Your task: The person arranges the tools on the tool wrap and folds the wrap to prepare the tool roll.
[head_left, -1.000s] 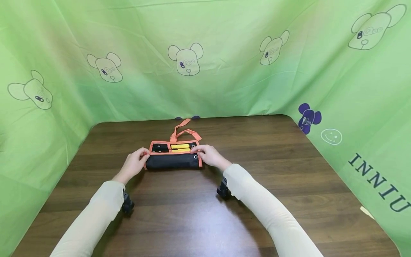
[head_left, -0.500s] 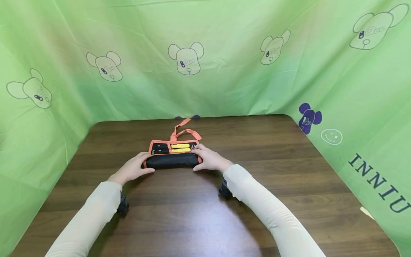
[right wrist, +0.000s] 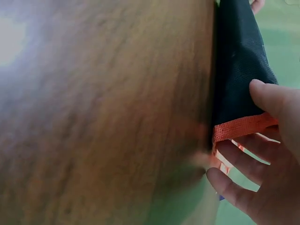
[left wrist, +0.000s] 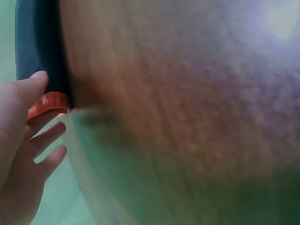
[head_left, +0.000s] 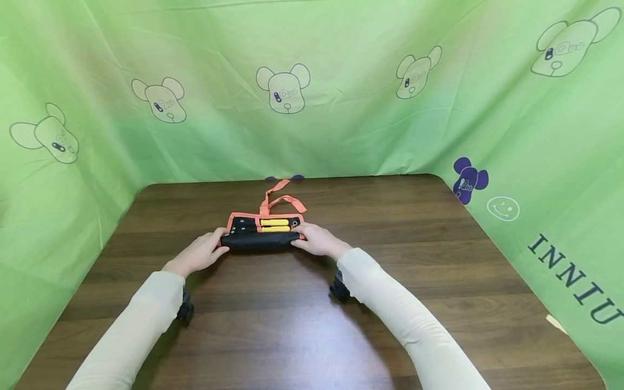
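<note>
A black tool roll (head_left: 258,241) with orange trim lies partly rolled on the wooden table. Its near part forms a thick black roll, and the flat far part shows two yellow handles (head_left: 275,222) in its pockets. My left hand (head_left: 199,252) grips the left end of the roll, thumb on the near side, by the orange edge (left wrist: 49,104). At the other end my right hand (head_left: 319,241) holds the roll the same way, its thumb on the black cloth (right wrist: 239,70). What is inside the roll is hidden.
Orange tie straps (head_left: 285,200) stretch from the roll's far edge toward the back of the table (head_left: 273,314). A green printed curtain (head_left: 341,135) hangs behind and along both sides.
Both hands have shifted from pinching the flap's edge to gripping the roll's ends with thumbs in front. The near roll has moved slightly away, toward the yellow handles.
</note>
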A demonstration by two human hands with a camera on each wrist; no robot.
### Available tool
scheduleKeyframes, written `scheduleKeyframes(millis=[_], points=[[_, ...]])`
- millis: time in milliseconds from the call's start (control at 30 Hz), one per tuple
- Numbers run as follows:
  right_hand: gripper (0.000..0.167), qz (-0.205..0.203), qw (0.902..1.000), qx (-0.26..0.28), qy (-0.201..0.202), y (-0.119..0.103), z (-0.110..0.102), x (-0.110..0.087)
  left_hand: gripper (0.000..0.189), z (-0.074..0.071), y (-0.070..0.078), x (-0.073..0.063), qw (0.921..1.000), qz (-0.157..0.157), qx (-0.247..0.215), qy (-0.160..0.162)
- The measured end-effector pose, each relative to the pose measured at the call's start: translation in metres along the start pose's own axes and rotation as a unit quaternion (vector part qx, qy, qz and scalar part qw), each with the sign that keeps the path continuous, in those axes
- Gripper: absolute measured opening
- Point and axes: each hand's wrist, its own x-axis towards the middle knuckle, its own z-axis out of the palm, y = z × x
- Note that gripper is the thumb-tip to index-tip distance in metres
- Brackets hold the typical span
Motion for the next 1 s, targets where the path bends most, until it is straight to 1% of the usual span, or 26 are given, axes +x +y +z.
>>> scheduleKeyframes(millis=[33, 167, 200, 300, 400, 467, 567, 633, 700, 767, 833, 867, 1000], points=[[0.042, 0.004, 0.9998, 0.017, 0.000, 0.001, 0.000, 0.001, 0.040, -0.002, 0.000, 0.001, 0.9998, -0.008, -0.016, -0.003], [0.024, 0.016, 0.9968, 0.077, 0.008, 0.007, 0.000, 0.007, 0.034, -0.007, 0.000, 0.004, 0.9964, -0.042, -0.073, -0.010], [0.022, 0.022, 0.9956, 0.090, 0.013, 0.008, 0.000, 0.008, 0.033, -0.007, 0.000, 0.005, 0.9951, -0.048, -0.086, -0.008], [0.030, 0.045, 0.9903, 0.129, 0.026, 0.010, -0.001, 0.010, 0.033, -0.007, -0.001, 0.010, 0.9907, -0.059, -0.122, 0.010], [0.030, 0.071, 0.9824, 0.164, 0.053, 0.011, -0.001, 0.013, 0.031, -0.004, -0.002, 0.017, 0.9865, -0.068, -0.142, 0.046], [0.028, 0.088, 0.9758, 0.183, 0.080, 0.012, 0.000, 0.016, 0.029, -0.002, -0.001, 0.022, 0.9825, -0.078, -0.151, 0.077], [0.024, 0.123, 0.9598, 0.223, 0.119, 0.014, 0.001, 0.019, 0.027, 0.001, 0.001, 0.031, 0.9769, -0.092, -0.151, 0.120], [0.022, 0.144, 0.9467, 0.255, 0.134, 0.015, 0.001, 0.020, 0.027, 0.002, 0.003, 0.036, 0.9743, -0.105, -0.144, 0.137], [0.022, 0.157, 0.9344, 0.288, 0.140, 0.015, -0.001, 0.020, 0.029, 0.001, 0.005, 0.040, 0.9724, -0.120, -0.136, 0.148], [0.024, 0.156, 0.9286, 0.305, 0.143, 0.015, -0.003, 0.021, 0.028, 0.001, 0.008, 0.043, 0.9701, -0.135, -0.128, 0.155], [0.027, 0.144, 0.9293, 0.308, 0.145, 0.016, -0.006, 0.021, 0.026, 0.001, 0.010, 0.047, 0.9670, -0.153, -0.117, 0.167], [0.028, 0.135, 0.9325, 0.303, 0.144, 0.016, -0.007, 0.021, 0.024, 0.001, 0.011, 0.048, 0.9649, -0.163, -0.111, 0.173], [0.028, 0.103, 0.9518, 0.258, 0.131, 0.016, -0.009, 0.021, 0.017, 0.002, 0.014, 0.054, 0.9577, -0.198, -0.090, 0.188]])
